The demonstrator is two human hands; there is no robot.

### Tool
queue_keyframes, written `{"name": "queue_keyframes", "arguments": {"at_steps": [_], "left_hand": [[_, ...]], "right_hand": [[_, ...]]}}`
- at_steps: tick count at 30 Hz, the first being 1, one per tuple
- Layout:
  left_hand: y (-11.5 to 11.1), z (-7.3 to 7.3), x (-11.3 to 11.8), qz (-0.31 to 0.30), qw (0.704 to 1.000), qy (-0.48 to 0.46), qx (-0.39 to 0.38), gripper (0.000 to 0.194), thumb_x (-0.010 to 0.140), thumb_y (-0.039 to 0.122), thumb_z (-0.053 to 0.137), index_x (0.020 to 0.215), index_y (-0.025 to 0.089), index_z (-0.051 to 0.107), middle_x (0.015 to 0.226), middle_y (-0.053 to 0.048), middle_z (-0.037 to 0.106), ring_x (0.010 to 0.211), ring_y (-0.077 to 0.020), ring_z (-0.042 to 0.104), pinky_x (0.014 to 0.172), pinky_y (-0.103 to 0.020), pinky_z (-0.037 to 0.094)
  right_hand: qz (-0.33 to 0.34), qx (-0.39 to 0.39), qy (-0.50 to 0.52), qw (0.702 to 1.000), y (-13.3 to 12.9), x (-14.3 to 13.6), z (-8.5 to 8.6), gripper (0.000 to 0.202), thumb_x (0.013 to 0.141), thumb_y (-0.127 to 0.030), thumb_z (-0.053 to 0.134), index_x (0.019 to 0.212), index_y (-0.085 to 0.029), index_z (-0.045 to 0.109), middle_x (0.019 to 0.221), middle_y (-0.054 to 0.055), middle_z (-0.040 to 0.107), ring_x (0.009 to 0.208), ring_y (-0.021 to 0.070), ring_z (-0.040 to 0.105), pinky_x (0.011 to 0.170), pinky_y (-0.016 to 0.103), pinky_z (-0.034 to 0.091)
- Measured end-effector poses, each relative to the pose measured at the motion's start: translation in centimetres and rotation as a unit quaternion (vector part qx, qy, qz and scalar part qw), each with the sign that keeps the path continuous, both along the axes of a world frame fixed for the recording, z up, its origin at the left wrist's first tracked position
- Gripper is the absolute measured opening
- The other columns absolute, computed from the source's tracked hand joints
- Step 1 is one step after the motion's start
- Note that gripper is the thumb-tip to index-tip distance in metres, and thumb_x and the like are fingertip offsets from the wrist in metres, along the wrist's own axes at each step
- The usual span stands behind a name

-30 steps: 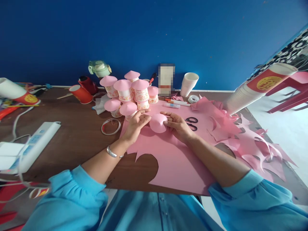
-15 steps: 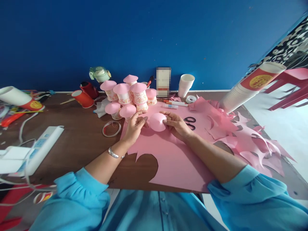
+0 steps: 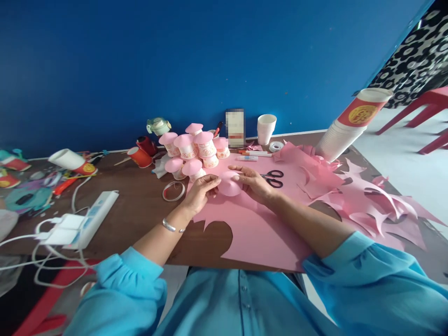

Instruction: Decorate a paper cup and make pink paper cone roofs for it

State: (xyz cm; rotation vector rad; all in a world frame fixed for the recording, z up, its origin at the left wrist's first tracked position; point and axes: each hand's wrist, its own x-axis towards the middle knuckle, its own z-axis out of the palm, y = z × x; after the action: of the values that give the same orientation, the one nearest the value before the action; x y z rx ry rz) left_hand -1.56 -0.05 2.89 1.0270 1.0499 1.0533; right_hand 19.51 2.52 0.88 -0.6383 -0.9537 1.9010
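A small pink paper cone (image 3: pixel 230 185) is held between both hands, above a large pink paper sheet (image 3: pixel 259 233). My left hand (image 3: pixel 201 192) pinches the cone's left edge between thumb and fingers. My right hand (image 3: pixel 252 183) grips its right edge, thumb on the upper surface. Just beyond my left hand stands a cluster of decorated paper cups (image 3: pixel 187 150) with pink cone tops. Black-handled scissors (image 3: pixel 275 179) lie on the sheet, right of my right hand.
Cut pink scraps (image 3: pixel 371 200) and a tall leaning cup stack (image 3: pixel 345 128) are at the right. White cups (image 3: pixel 266 128), a tape roll (image 3: pixel 276 146) and pens (image 3: pixel 255 153) lie near the wall. A power strip (image 3: pixel 94 217) with cables is at the left.
My left hand has closed onto the cone's left edge; before, its fingers were apart beside it. The cone is tilted flatter. The camera view has turned left.
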Motion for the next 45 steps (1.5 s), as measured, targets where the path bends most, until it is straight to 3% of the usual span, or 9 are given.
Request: {"name": "queue_keyframes", "arguments": {"at_steps": [7,14,18,28,38,43,45], "left_hand": [[-1.6,1.0,-0.2,-0.001,0.995,0.088,0.052,0.028,0.072,0.040,0.084,0.077,0.016,0.071,0.065,0.002,0.059,0.059,-0.0095,0.050,0.060,-0.024,0.039],[-2.1,3.7,0.2,-0.060,0.962,0.238,0.118,0.033,0.081,0.044,0.079,0.068,0.017,0.065,0.067,0.002,0.054,0.066,-0.0113,0.045,0.065,-0.028,0.034],[-1.9,4.3,0.3,-0.059,0.962,0.233,0.132,0.028,0.079,0.041,0.079,0.070,0.017,0.066,0.069,0.002,0.054,0.067,-0.0118,0.043,0.065,-0.028,0.032],[-2.4,5.0,0.5,-0.054,0.964,0.231,0.118,0.028,0.073,0.040,0.077,0.066,0.017,0.063,0.066,0.003,0.052,0.064,-0.0116,0.041,0.064,-0.029,0.032],[-2.6,4.9,0.4,-0.083,0.965,0.219,0.115,0.032,0.075,0.042,0.082,0.067,0.017,0.065,0.066,0.003,0.052,0.065,-0.0110,0.043,0.064,-0.028,0.033],[-2.8,4.3,-0.1,-0.039,0.980,0.170,0.092,0.047,0.083,0.057,0.075,0.066,0.018,0.057,0.064,0.003,0.049,0.062,-0.0110,0.044,0.060,-0.027,0.036],[-3.0,3.6,-0.6,-0.026,0.986,0.146,0.081,0.042,0.082,0.057,0.077,0.075,0.018,0.063,0.070,0.002,0.053,0.065,-0.0113,0.048,0.062,-0.026,0.039]], "right_hand": [[0.049,0.012,-0.043,0.998,-0.5,-0.3,0.5,0.072,0.064,-0.027,0.095,0.128,-0.018,0.063,0.089,0.003,0.079,0.082,0.0173,0.069,0.073,0.026,0.050],[0.100,0.075,-0.095,0.988,-0.6,-0.3,0.5,0.076,0.066,-0.021,0.093,0.134,-0.018,0.061,0.077,-0.003,0.071,0.077,0.0150,0.068,0.074,0.027,0.050],[0.095,0.093,-0.088,0.987,-0.8,-0.6,0.5,0.076,0.064,-0.019,0.093,0.133,-0.019,0.062,0.077,-0.004,0.069,0.074,0.0147,0.067,0.079,0.031,0.053],[0.118,0.138,-0.093,0.979,-1.1,-0.4,1.3,0.075,0.068,-0.021,0.091,0.136,-0.018,0.059,0.064,-0.010,0.060,0.064,0.0116,0.059,0.072,0.029,0.050],[0.127,0.141,-0.092,0.978,-1.6,-0.8,1.6,0.075,0.070,-0.025,0.092,0.137,-0.017,0.060,0.078,-0.003,0.069,0.075,0.0154,0.065,0.073,0.030,0.052],[0.060,0.120,-0.097,0.986,-1.6,-1.0,1.4,0.074,0.065,-0.026,0.095,0.131,-0.018,0.063,0.071,-0.006,0.065,0.072,0.0142,0.063,0.074,0.030,0.051],[0.032,0.100,-0.094,0.990,-1.4,-1.0,1.3,0.073,0.065,-0.026,0.095,0.131,-0.018,0.063,0.077,-0.004,0.069,0.076,0.0153,0.066,0.077,0.030,0.051]]}}
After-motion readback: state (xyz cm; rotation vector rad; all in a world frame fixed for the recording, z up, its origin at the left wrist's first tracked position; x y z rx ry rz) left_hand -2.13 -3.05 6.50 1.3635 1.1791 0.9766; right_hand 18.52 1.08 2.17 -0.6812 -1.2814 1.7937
